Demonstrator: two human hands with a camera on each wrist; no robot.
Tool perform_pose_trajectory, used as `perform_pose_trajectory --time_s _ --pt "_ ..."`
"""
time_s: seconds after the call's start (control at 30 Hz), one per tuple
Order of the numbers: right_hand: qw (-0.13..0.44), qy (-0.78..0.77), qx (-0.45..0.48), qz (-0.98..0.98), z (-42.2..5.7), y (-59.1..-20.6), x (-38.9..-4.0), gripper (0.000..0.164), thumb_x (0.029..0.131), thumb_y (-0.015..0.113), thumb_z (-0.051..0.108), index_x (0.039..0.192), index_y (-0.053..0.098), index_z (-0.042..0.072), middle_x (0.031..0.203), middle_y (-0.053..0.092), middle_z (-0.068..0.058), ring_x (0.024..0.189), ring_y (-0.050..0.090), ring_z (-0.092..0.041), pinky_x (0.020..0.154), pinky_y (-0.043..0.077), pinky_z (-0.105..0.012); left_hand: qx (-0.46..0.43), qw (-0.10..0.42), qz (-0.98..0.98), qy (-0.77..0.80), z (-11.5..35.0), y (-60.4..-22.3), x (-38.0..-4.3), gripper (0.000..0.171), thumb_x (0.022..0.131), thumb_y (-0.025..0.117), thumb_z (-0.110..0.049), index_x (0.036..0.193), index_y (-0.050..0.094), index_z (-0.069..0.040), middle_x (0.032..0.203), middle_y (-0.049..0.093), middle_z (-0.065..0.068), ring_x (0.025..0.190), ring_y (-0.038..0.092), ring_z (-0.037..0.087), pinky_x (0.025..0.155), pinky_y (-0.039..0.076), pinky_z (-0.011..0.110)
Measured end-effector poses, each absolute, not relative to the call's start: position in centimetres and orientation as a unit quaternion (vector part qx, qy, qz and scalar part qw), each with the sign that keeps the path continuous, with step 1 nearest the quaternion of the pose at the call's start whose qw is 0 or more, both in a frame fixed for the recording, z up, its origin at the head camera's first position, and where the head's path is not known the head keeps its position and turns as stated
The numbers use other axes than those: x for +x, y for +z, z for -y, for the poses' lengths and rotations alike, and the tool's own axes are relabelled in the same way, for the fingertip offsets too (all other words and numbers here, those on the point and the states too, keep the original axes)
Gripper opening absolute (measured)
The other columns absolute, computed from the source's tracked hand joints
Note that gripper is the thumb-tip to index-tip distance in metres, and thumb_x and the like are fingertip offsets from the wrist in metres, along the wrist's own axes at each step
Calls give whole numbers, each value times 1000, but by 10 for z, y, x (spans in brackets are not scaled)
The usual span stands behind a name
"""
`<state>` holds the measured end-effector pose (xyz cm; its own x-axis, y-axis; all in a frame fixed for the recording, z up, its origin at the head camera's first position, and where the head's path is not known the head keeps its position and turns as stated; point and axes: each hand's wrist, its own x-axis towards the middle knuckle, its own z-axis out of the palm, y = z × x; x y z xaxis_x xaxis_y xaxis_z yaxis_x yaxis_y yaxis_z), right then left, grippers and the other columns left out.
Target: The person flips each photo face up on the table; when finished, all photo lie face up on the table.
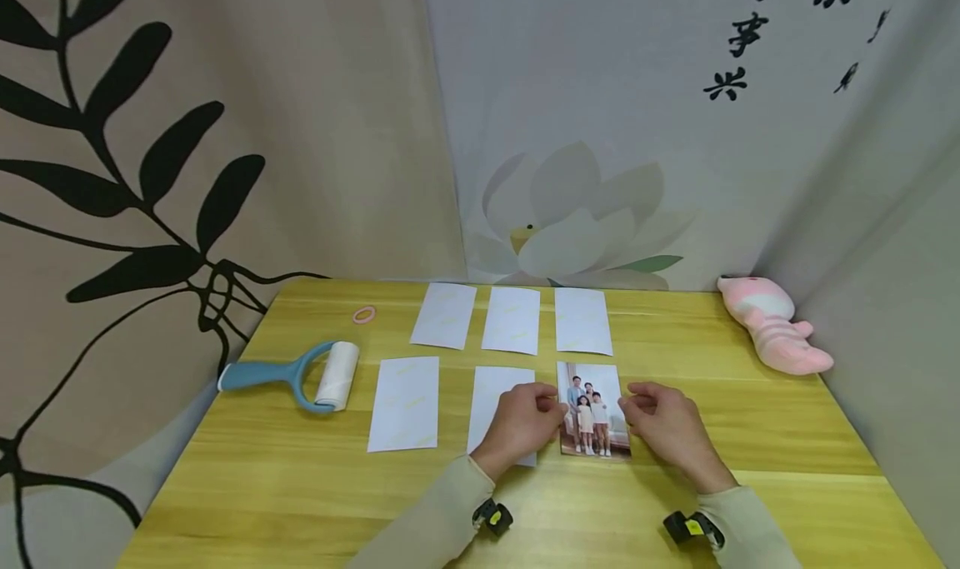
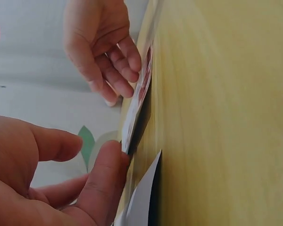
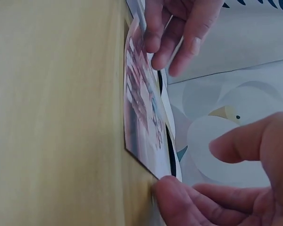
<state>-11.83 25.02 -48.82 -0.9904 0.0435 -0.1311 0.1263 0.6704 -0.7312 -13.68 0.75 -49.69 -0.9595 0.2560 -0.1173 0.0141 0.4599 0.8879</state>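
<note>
A printed family photo lies face up on the table, in the near row of cards at its right end. My left hand reaches over a white card, its fingertips at the photo's left edge. On the opposite side, my right hand touches the photo's right edge with its fingertips. Both wrist views show thumb and fingers apart, with neither hand pinching the photo. In the right wrist view the photo appears slightly raised along one side.
White cards lie in two rows, three of them in the far row. On the left are a blue-handled lint roller and a pink ring. A pink plush toy rests at the table's far right corner. Curtains hang behind.
</note>
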Motion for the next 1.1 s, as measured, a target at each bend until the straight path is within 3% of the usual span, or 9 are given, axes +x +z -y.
perform_pose_trajectory --time_s 0.17,0.4,0.57,0.8,1.0,1.1 --pt "26 -395 22 -918 -240 -485 -121 46 103 69 29 139 65 0 118 76 -15 106 75 -28 87 61 -39 87 83 -841 528 2 -496 -139 31 99 70 -22 125 75 -7 103 76 -1 93 73 12 84 59 33" --pt "20 -423 -5 -906 -213 -482 -128 40 102 71 26 135 68 3 112 76 -8 99 73 -20 79 59 -28 54 58 -834 547 23 -497 -138 26 99 74 -23 120 75 -9 99 74 -2 92 73 14 84 59 34" --pt "15 -435 -27 -900 -198 -482 -132 34 102 70 21 131 70 5 108 76 -5 95 71 -17 78 57 -28 31 54 -840 538 42 -501 -137 26 98 75 -24 119 75 -9 99 73 -2 94 72 15 87 59 38" --pt "36 -464 -31 -885 -175 -484 -132 34 102 70 23 132 69 6 113 76 -3 100 72 -15 91 59 -35 8 60 -842 536 76 -497 -135 34 101 72 -28 127 71 -7 114 72 4 104 70 20 94 58 42" --pt "58 -505 -34 -860 -159 -490 -135 36 102 70 20 135 67 4 123 75 -9 106 74 -17 91 58 -29 -1 81 -838 540 92 -492 -134 42 102 71 -28 135 66 -4 132 69 16 120 68 31 102 57 48" --pt "65 -507 -36 -859 -151 -493 -135 38 102 71 22 136 67 6 128 73 -10 114 73 -20 97 58 -35 -5 91 -839 537 94 -493 -135 43 102 71 -28 138 64 -4 135 67 17 123 67 33 104 56 50"
